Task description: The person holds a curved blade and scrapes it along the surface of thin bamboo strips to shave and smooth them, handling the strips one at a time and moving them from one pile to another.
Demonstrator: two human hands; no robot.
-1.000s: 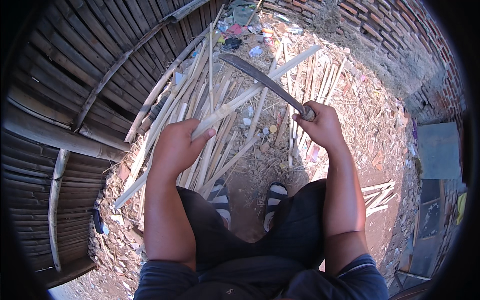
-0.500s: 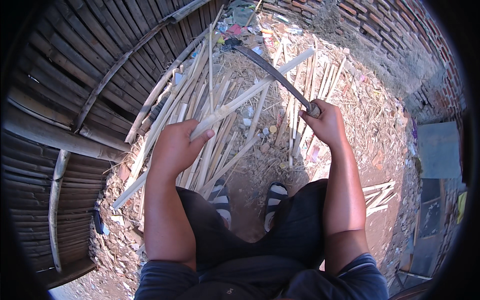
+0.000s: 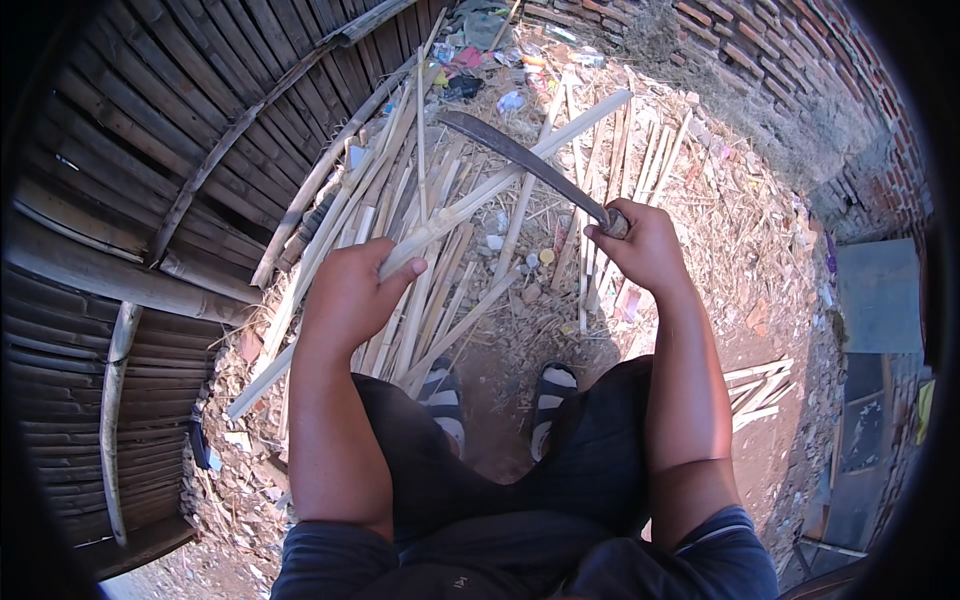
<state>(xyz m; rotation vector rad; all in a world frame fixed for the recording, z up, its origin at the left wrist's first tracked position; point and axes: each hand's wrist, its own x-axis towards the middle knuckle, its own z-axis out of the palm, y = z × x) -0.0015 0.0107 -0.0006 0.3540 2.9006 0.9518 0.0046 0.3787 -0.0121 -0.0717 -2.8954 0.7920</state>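
Note:
A long pale bamboo strip point(image 3: 475, 200) slants from the lower left up to the far right, and my left hand point(image 3: 362, 295) is closed around its middle. My right hand point(image 3: 640, 245) grips the short handle of a machete point(image 3: 530, 160) with a dark, curved blade. The blade points to the far left and lies across the strip's far half. Whether its edge touches the strip or passes just over it, I cannot tell. My fingers on the handle are partly hidden behind the hand.
Several split bamboo strips point(image 3: 410, 330) are heaped on the ground ahead and to the left. A bamboo wall point(image 3: 190, 120) stands on the left, a brick wall point(image 3: 760, 50) at the far right. Litter point(image 3: 480, 60) lies at the back; a small strip pile point(image 3: 760, 390) is at right.
My right hand has moved slightly left and nearer, and the machete's tip has shifted left and down over the strip. My left hand and the strip have barely moved.

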